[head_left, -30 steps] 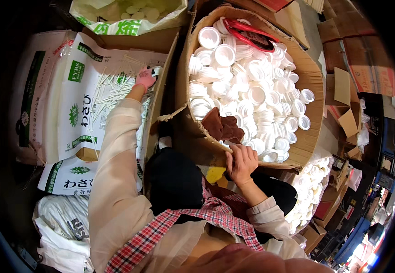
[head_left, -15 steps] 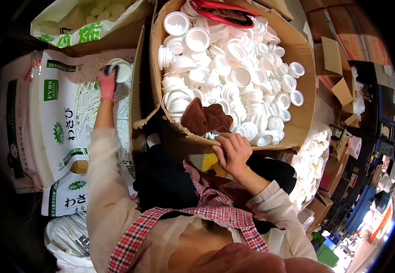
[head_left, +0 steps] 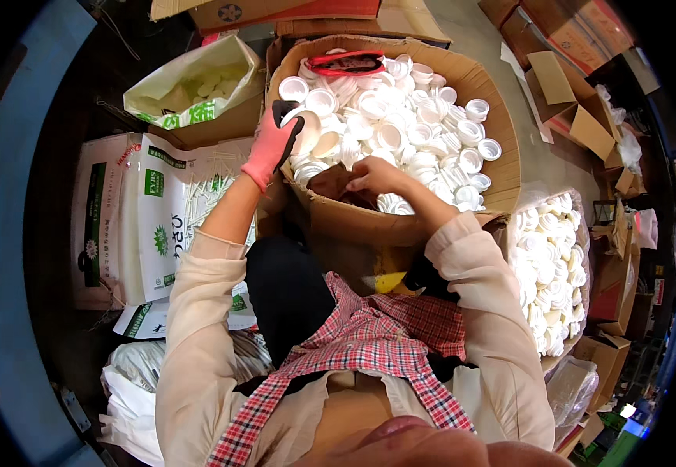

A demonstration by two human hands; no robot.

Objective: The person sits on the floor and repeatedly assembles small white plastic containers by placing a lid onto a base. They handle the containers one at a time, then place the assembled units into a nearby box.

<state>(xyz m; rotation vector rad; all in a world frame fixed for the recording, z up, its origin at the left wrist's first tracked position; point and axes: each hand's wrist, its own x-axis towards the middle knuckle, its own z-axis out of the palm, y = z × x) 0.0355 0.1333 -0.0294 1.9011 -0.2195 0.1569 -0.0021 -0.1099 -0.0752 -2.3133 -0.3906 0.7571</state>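
My left hand, in a pink glove with black fingers, holds a round white plastic lid above the left rim of a big cardboard box. Loose round white lids fill that box, some of them nested in stacks. Just inside the near rim lies a crumpled brown cloth. My bare right hand has its fingers closed on the right side of this cloth.
White sticks lie on a printed white sack at left. Behind stands a white bag of pale pieces. A red-edged pouch lies atop the lids. More white lids fill a container at right, near open cartons.
My left hand has come from the sticks over to the box's left rim with the white lid. My right hand has gone from the box rim onto the brown cloth.
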